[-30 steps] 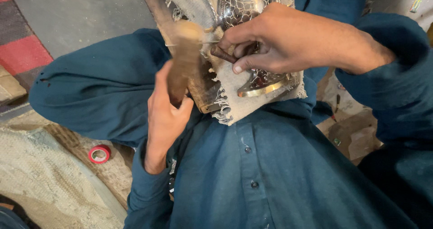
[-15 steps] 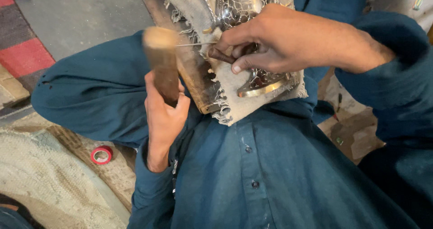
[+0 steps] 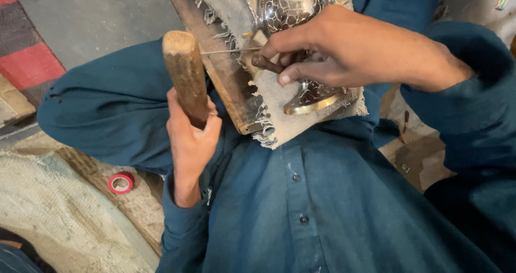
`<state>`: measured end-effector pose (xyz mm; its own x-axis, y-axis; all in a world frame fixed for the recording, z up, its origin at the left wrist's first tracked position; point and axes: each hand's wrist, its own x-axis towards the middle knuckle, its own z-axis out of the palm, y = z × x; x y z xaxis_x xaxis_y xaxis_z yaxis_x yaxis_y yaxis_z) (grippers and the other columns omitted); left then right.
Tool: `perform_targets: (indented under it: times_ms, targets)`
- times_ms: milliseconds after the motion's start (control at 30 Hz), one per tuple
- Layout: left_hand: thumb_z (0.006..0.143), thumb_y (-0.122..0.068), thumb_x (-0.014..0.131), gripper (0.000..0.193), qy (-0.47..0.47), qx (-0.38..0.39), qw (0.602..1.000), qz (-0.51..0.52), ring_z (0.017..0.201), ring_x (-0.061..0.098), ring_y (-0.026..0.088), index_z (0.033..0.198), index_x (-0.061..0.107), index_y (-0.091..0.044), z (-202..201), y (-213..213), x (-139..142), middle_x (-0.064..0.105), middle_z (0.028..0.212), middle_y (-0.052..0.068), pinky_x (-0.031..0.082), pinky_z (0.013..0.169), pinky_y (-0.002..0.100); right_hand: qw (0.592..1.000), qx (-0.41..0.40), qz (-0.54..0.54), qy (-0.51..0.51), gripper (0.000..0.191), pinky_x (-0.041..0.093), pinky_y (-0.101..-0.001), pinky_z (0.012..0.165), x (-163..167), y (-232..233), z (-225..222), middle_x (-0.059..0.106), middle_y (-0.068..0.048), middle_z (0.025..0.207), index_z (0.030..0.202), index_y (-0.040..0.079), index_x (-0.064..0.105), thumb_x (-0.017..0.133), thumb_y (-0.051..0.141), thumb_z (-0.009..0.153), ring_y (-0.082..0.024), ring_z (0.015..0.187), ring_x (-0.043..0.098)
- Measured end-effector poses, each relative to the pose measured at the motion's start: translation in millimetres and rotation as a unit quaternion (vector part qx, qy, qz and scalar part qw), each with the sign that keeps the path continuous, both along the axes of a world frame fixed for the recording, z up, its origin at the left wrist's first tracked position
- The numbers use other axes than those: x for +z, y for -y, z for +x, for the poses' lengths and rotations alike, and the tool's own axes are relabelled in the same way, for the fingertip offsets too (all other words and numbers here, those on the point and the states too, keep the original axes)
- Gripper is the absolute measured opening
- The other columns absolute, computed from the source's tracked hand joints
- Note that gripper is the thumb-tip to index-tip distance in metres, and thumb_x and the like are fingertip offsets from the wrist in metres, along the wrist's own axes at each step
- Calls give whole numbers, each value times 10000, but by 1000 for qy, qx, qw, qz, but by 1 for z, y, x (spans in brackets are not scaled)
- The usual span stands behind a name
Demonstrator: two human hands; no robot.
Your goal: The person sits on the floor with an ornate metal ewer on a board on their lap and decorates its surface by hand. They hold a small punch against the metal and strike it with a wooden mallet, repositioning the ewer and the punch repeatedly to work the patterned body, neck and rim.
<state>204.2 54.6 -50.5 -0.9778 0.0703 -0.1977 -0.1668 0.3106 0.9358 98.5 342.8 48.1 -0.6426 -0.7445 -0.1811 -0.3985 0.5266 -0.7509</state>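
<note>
The left hand [image 3: 191,138] is gripping a wooden mallet [image 3: 185,74], fingers closed around its handle. The right hand [image 3: 344,50] is pinching a thin chisel [image 3: 266,63], fingers curled tight, pressing on the patterned metal piece [image 3: 293,7] lying on cloth [image 3: 279,98] over a board [image 3: 226,82].

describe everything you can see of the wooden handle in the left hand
The wooden handle is a thick, rounded, brown stick with a pale, worn, flat top end. It stands nearly upright, tilted slightly, beside the wooden board. The left hand wraps its lower part, hiding the bottom, so no head is visible. A thin metal rod reaches sideways from the right hand towards its top; whether they touch is unclear.
</note>
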Motion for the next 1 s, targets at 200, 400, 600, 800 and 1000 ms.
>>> perform_targets:
  times_ms: [200,400,600,800,1000]
  targets:
    - [932,37,664,539,-18,-9,1000,-24,909,669,173,1414,434,-38,14,-9,-8,655,1019,74,560,861,309,999,17,42,21,393,588,-427,656,-2,2,-5,775,-141,945,1275,65,659,741,204,916,-311,818,758]
    - [1004,59,652,531,-55,45,993,95,980,596,172,1441,366,-35,16,-19,-10,590,1074,117,529,940,324,999,25,27,-2,360,601,-413,665,-5,2,-6,777,-137,928,1195,56,678,765,228,890,-300,837,763]
    - [928,64,653,640,-67,-11,997,-42,1177,641,248,1504,391,-35,4,-16,10,642,1263,187,534,1027,359,998,31,53,12,336,601,-408,654,-7,1,-7,778,-128,919,1189,69,686,757,239,908,-292,792,762]
    - [919,44,685,654,-48,-29,997,-50,1264,679,312,1507,418,-63,-6,-16,18,633,1359,177,540,1063,371,997,26,66,25,342,600,-411,635,-5,1,-7,777,-129,904,1201,64,679,737,229,907,-286,754,759]
    - [884,94,641,661,-100,-30,992,-74,1306,646,316,1499,449,-55,-8,-11,10,591,1410,196,526,1099,368,998,27,53,12,349,580,-433,624,-2,2,-7,772,-138,904,1191,54,677,742,248,908,-309,764,750]
